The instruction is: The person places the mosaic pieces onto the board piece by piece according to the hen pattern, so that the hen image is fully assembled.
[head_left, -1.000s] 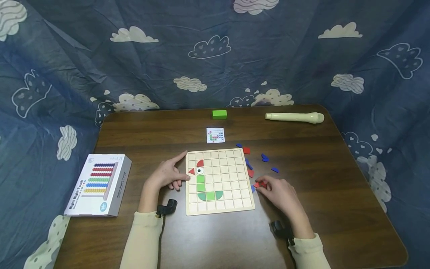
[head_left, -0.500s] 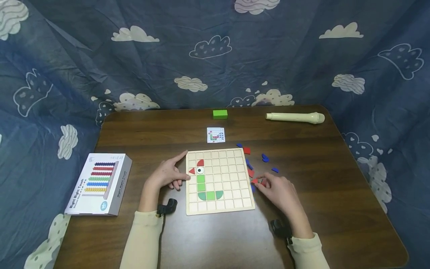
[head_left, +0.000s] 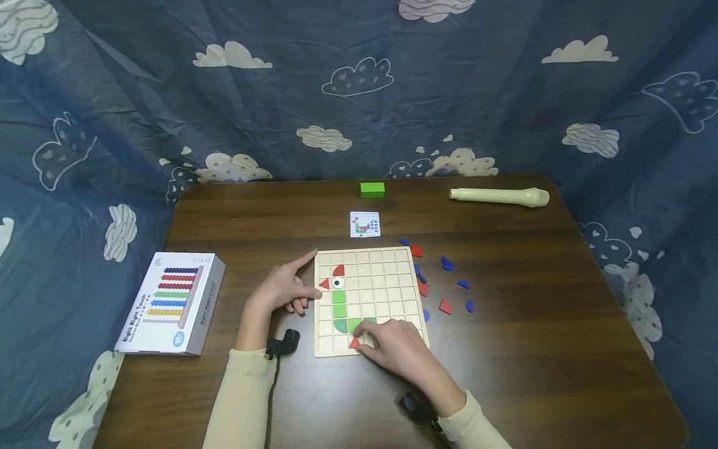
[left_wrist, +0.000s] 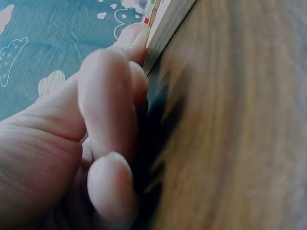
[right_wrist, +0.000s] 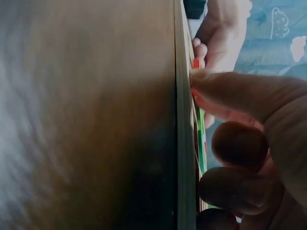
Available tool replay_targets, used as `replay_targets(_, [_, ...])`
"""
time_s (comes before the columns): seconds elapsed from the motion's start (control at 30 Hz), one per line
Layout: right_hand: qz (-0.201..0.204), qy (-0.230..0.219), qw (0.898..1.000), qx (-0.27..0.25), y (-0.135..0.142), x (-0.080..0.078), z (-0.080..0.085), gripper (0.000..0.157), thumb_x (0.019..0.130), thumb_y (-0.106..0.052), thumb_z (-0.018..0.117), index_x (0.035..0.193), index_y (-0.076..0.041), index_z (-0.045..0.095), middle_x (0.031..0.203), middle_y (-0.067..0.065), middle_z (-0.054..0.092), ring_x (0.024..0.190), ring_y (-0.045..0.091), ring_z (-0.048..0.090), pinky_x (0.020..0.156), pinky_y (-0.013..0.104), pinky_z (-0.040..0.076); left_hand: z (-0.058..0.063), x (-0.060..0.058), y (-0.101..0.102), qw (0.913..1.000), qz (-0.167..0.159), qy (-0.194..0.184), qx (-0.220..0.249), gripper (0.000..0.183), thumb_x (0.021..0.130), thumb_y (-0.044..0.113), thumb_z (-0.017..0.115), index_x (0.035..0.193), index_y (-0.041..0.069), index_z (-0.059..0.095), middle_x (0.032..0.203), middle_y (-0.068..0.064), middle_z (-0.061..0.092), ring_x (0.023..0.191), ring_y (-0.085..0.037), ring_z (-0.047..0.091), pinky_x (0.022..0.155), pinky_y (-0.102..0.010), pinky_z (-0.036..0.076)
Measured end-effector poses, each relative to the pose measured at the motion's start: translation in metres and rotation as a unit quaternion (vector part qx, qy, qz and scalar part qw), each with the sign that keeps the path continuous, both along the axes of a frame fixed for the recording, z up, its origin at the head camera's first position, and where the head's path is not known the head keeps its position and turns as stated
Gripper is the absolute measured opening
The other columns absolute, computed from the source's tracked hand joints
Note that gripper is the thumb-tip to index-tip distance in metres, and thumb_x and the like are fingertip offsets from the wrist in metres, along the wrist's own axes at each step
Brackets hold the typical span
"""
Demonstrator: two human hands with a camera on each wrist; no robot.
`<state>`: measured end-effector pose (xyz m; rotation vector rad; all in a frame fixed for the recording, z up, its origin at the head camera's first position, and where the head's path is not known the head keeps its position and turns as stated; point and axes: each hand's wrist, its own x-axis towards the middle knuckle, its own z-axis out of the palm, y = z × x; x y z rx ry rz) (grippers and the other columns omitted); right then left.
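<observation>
Currently, a red triangle (head_left: 354, 342) is pinched by the right hand (head_left: 397, 347) at the near row of the grid board (head_left: 391, 282).
Its apex is aimed at a green square (head_left: 353, 325), base crosswise; a darker green piece (head_left: 371, 320) is partly hidden by that hand, the board's left edge touched by the spread left hand (head_left: 282, 289).

"Right Right Touch" on white box (head_left: 162, 304)

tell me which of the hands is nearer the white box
Left. The left hand is between the white box and board; the right hand is farther, over the board.
</observation>
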<state>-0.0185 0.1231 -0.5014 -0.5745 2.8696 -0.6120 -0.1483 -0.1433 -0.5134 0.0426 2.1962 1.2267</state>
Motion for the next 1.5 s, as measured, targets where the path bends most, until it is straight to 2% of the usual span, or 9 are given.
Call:
replay_targets(0.23, [0.006, -0.002, 1.000, -0.006, 0.002, -0.001, -0.002, 0.019, 0.092, -0.039, 0.084, 0.107, -0.029, 0.078, 0.054, -0.014, 0.040, 0.050, 0.004, 0.032, 0.049, 0.022, 0.023, 0.003, -0.002, 0.002, 1.0000, 0.004, 0.000, -0.002, 0.105, 0.085, 0.024, 0.091, 0.168, 0.041, 0.028, 0.064, -0.010, 0.070, 0.051, -0.020, 0.071, 0.048, -0.027, 0.056])
replay_targets(0.53, [0.022, 0.015, 1.000, -0.008, 0.004, 0.001, -0.004, 0.014, 0.093, -0.038, 0.083, 0.104, -0.031, 0.079, 0.053, -0.016, 0.038, 0.050, 0.002, 0.030, 0.048, 0.021, 0.021, -0.002, 0.000, 0.002, 1.0000, 0.002, 0.003, 0.001, 0.105, 0.085, 0.025, 0.091, 0.168, 0.041, 0.028, 0.064, -0.010, 0.070, 0.051, -0.021, 0.071, 0.048, -0.028, 0.056])
replay_targets(0.8, [0.015, 0.015, 1.000, -0.001, 0.003, 0.001, -0.004, 0.011, 0.094, -0.036, 0.081, 0.104, -0.031, 0.080, 0.054, -0.016, 0.040, 0.051, 0.002, 0.028, 0.047, 0.022, 0.020, -0.002, -0.001, 0.003, 0.9998, 0.000, 0.002, 0.020, 0.105, 0.086, 0.021, 0.091, 0.168, 0.040, 0.029, 0.062, -0.010, 0.069, 0.049, -0.019, 0.070, 0.047, -0.029, 0.055])
replay_targets(1.0, [0.013, 0.011, 1.000, -0.011, 0.003, 0.002, -0.004, 0.011, 0.094, -0.034, 0.082, 0.104, -0.030, 0.081, 0.053, -0.015, 0.042, 0.051, 0.003, 0.028, 0.048, 0.022, 0.020, 0.000, 0.000, 0.002, 0.9999, 0.004, -0.001, 0.016, 0.105, 0.085, 0.022, 0.091, 0.168, 0.040, 0.029, 0.062, -0.010, 0.069, 0.049, -0.020, 0.070, 0.047, -0.028, 0.055])
replay_targets(1.17, [0.012, 0.002, 0.999, -0.030, 0.008, 0.000, 0.000, 0.012, 0.095, -0.036, 0.081, 0.105, -0.030, 0.080, 0.054, -0.017, 0.038, 0.051, 0.000, 0.028, 0.048, 0.021, 0.022, -0.003, 0.001, 0.002, 0.9999, 0.006, -0.005, 0.015, 0.105, 0.085, 0.022, 0.091, 0.167, 0.041, 0.030, 0.062, -0.010, 0.069, 0.049, -0.020, 0.070, 0.047, -0.028, 0.055])
replay_targets(1.27, [-0.012, 0.002, 0.998, -0.055, 0.027, -0.010, 0.009, 0.015, 0.096, -0.035, 0.079, 0.109, -0.028, 0.079, 0.056, -0.017, 0.036, 0.052, -0.001, 0.028, 0.049, 0.019, 0.025, -0.003, 0.002, 0.002, 0.9998, 0.006, -0.008, 0.014, 0.105, 0.085, 0.023, 0.091, 0.167, 0.042, 0.029, 0.063, -0.010, 0.069, 0.049, -0.020, 0.070, 0.047, -0.028, 0.055])
replay_targets(1.33, [-0.046, 0.017, 0.997, -0.064, 0.047, -0.022, 0.019, 0.017, 0.096, -0.032, 0.079, 0.112, -0.025, 0.079, 0.057, -0.015, 0.037, 0.051, 0.000, 0.029, 0.050, 0.020, 0.026, -0.003, 0.002, 0.002, 0.9999, 0.006, -0.008, 0.014, 0.105, 0.085, 0.023, 0.091, 0.168, 0.042, 0.029, 0.063, -0.010, 0.069, 0.050, -0.020, 0.070, 0.047, -0.028, 0.055])
replay_targets(1.43, [-0.111, 0.043, 0.992, -0.051, 0.082, -0.039, 0.032, 0.021, 0.096, -0.028, 0.080, 0.115, -0.019, 0.078, 0.058, -0.009, 0.041, 0.051, 0.005, 0.033, 0.050, 0.024, 0.028, -0.002, 0.000, 0.002, 0.9999, 0.003, -0.005, 0.013, 0.106, 0.085, 0.022, 0.091, 0.168, 0.041, 0.028, 0.063, -0.011, 0.070, 0.050, -0.020, 0.070, 0.047, -0.028, 0.056])
replay_targets(1.5, [-0.151, 0.038, 0.987, -0.028, 0.102, -0.046, 0.037, 0.024, 0.095, -0.027, 0.081, 0.117, -0.018, 0.077, 0.058, -0.006, 0.044, 0.051, 0.010, 0.035, 0.051, 0.027, 0.029, -0.002, -0.001, 0.002, 0.9999, 0.000, -0.001, 0.012, 0.106, 0.085, 0.022, 0.092, 0.168, 0.041, 0.028, 0.064, -0.011, 0.070, 0.050, -0.021, 0.071, 0.047, -0.028, 0.056])
